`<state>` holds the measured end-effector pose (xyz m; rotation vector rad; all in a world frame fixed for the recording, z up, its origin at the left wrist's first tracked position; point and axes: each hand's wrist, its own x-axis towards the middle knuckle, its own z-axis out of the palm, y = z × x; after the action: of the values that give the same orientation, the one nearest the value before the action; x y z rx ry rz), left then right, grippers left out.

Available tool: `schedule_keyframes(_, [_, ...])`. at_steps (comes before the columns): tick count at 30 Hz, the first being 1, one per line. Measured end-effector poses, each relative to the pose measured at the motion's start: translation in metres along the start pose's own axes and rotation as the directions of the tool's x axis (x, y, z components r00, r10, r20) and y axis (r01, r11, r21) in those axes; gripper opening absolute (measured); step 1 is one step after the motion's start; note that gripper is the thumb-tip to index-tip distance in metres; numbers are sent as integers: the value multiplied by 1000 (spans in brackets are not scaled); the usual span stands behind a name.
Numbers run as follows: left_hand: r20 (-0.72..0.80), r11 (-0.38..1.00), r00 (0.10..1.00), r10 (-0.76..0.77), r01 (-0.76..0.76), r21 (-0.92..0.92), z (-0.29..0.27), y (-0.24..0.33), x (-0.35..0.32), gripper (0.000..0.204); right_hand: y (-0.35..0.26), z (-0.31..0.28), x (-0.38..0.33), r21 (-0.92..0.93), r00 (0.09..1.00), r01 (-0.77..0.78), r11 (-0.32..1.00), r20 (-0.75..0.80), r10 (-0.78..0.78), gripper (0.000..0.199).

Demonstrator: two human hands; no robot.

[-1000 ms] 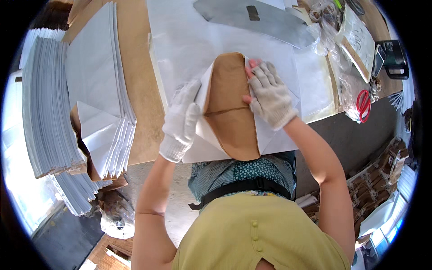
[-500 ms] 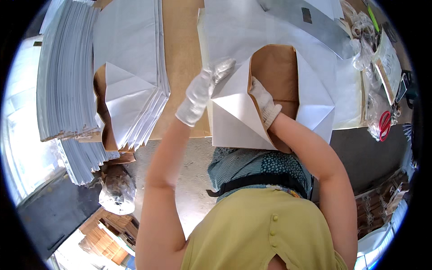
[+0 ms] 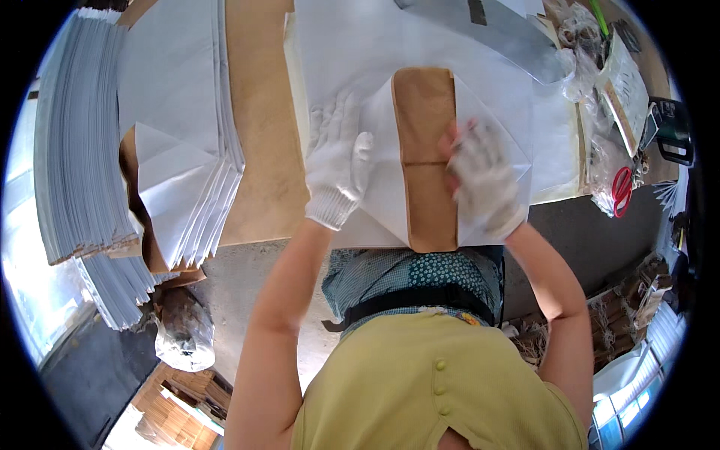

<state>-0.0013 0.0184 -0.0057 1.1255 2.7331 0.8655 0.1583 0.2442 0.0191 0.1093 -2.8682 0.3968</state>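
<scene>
So both gloved hands are flat on the work here. The left hand [image 3: 339, 169] is spread palm down on the left flap of the white paper sheet [image 3: 375, 202], and the right hand [image 3: 484, 180] is pressing the right flap, a bit blurred, fingers loosely splayed rather than clenched. Neither is gripping anything, just pushing down with open palms. Between them sits the brown cardboard piece [image 3: 426, 157], a long narrow strip running near to far with a crease across its middle, and the white flaps come in over it from both sides. The whole thing lies at the near edge of the brown table [image 3: 259, 135], right in front of the person. My guess on handling: the paper is thin, light and floppy, creases easily and would probably slide around under cotton gloves, so flat pressure along the fold lines works better than pinching. The cardboard looks stiffer and gives the folds an edge to bend against. To pick it up I'd take it by the long sides where paper overlaps card. Off to the left there's a big stack of folded white sheets [image 3: 180, 142], farther left another tall grey-white pile [image 3: 75, 150], and red scissors [image 3: 621, 191] far right among some clutter.
</scene>
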Motion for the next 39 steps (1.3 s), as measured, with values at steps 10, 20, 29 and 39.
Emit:
schedule_keyframes(10, [133, 951, 991, 30, -69, 302, 7, 12, 5, 73, -31, 22, -31, 489, 840, 443, 751, 64, -538, 30])
schedule_keyframes(20, [131, 974, 975, 182, -197, 110, 14, 41, 48, 74, 24, 19, 18, 124, 981, 170, 978, -112, -156, 28])
schedule_keyframes(29, [91, 951, 979, 180, -197, 239, 0, 17, -17, 80, 227, -16, 25, 25, 664, -714, 699, -291, 689, 44])
schedule_keyframes(39, [36, 944, 973, 229, -231, 235, -3, 13, -17, 79, 240, -30, 26, 1, 558, -826, 563, -136, 819, 51])
